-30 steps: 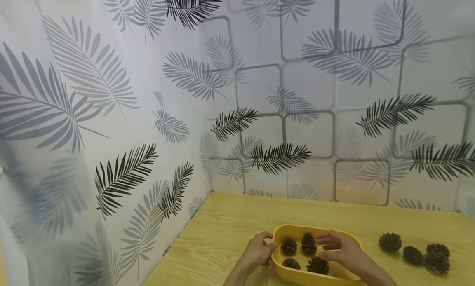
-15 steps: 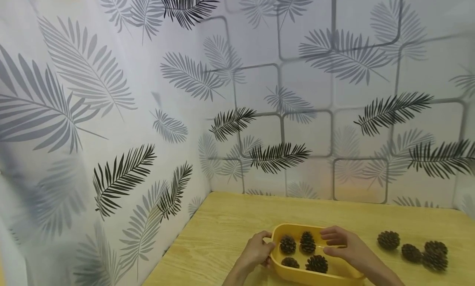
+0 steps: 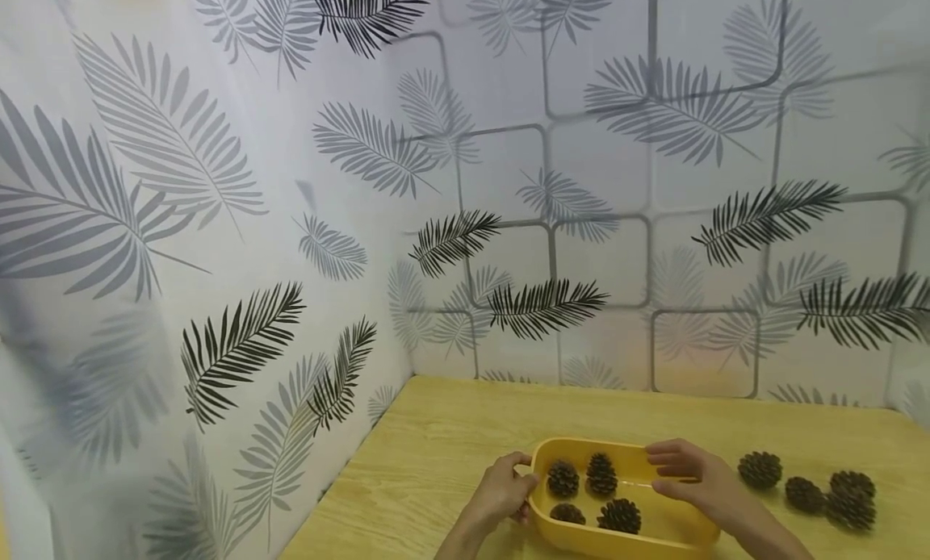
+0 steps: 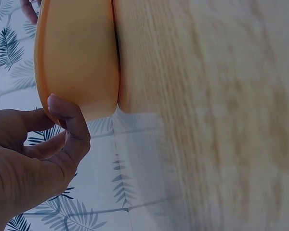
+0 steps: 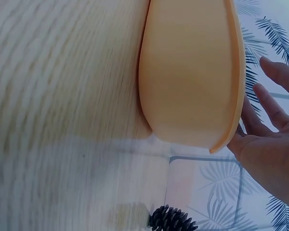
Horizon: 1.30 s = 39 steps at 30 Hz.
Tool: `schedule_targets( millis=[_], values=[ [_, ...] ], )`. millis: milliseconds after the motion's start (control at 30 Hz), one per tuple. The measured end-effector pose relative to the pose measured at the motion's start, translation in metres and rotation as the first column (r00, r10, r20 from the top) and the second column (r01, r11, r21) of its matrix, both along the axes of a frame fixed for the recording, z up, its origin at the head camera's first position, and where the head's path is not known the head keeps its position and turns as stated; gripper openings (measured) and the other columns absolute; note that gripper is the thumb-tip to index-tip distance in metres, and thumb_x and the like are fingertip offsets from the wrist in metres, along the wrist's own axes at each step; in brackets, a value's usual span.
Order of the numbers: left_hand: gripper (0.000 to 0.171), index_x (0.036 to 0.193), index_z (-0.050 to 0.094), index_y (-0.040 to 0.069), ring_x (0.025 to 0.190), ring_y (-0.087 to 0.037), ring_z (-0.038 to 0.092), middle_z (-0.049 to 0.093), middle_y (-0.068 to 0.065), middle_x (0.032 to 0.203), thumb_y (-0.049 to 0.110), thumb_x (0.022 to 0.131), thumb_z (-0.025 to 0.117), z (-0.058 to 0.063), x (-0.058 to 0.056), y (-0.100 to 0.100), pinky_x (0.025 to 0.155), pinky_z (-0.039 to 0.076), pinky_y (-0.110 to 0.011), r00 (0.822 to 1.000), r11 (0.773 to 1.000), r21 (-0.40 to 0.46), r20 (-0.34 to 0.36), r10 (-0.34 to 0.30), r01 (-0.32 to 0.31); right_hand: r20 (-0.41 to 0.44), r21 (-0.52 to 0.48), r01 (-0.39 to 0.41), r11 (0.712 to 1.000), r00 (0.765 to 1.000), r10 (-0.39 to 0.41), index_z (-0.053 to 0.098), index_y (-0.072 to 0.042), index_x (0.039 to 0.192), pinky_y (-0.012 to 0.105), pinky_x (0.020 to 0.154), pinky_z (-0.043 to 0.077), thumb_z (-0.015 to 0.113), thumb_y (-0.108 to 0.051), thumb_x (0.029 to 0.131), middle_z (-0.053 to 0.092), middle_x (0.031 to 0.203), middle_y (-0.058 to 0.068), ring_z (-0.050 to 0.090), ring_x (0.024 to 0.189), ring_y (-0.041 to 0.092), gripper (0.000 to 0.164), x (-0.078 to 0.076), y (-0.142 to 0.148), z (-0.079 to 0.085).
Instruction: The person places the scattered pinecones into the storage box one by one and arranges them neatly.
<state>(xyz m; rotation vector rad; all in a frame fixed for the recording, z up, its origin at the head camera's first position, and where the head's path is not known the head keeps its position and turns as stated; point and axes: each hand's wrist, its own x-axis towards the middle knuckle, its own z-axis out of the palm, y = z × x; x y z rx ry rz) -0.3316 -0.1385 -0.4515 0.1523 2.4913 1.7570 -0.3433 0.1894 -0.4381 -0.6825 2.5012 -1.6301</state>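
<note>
A yellow plastic tub [image 3: 664,523] stands on the table with several brown pine cones [image 3: 620,516] in its left half. At the tub's left end my left hand [image 3: 500,492] pinches the rim between thumb and finger; the left wrist view shows this hand [image 4: 48,154] at the edge of the orange-looking wall [image 4: 82,57]. Over the tub's right end hovers my right hand [image 3: 693,475], its fingers loosely spread and nothing between them. In the right wrist view the hand [image 5: 274,130] lies just beyond the rim, with the heel of the palm close to it.
Right of the tub, a pine cone [image 3: 760,470] lies alone on the wood-grain table [image 3: 450,431], and a small cluster of pine cones [image 3: 852,507] lies farther right. A leaf-patterned curtain [image 3: 508,261] borders the table at the back and left.
My right hand has drawn back to the right, away from the pine cones inside the tub. The left hand keeps its hold on the rim, and the tub stays in place.
</note>
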Motion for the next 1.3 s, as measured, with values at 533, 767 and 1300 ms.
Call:
schedule_targets(
  millis=[533, 767, 1300],
  values=[
    [0.039, 0.141, 0.057, -0.003, 0.049, -0.009, 0.051, 0.062, -0.019, 0.088, 0.009, 0.104, 0.061, 0.004, 0.000, 0.000, 0.041, 0.049, -0.017, 1.000, 1.000, 0.008, -0.015, -0.003, 0.004, 0.008, 0.026, 0.014, 1.000, 1.000, -0.014, 0.048, 0.008, 0.146, 0.050, 0.093, 0.061, 0.070, -0.025, 0.102, 0.055, 0.141, 0.035, 0.060, 0.122, 0.047, 0.060, 0.002, 0.013, 0.003],
    [0.039, 0.141, 0.056, -0.005, 0.049, -0.008, 0.051, 0.062, -0.019, 0.088, 0.009, 0.104, 0.061, 0.004, 0.003, 0.001, 0.042, 0.049, -0.016, 1.000, 1.000, 0.011, -0.021, -0.015, 0.015, 0.028, 0.004, 0.017, 1.000, 0.999, -0.017, 0.045, 0.010, 0.148, 0.049, 0.093, 0.061, 0.068, -0.024, 0.103, 0.053, 0.143, 0.036, 0.059, 0.123, 0.048, 0.061, 0.005, 0.019, 0.004],
    [0.037, 0.139, 0.058, -0.003, 0.048, -0.008, 0.050, 0.062, -0.017, 0.087, 0.008, 0.104, 0.060, -0.001, 0.000, 0.000, 0.040, 0.047, -0.015, 1.000, 1.000, 0.014, -0.014, -0.004, 0.004, 0.022, 0.017, 0.099, 0.995, 0.995, -0.099, 0.046, 0.007, 0.148, 0.049, 0.092, 0.062, 0.068, -0.023, 0.103, 0.056, 0.142, 0.034, 0.063, 0.121, 0.044, 0.058, 0.006, 0.025, 0.003]
  ],
)
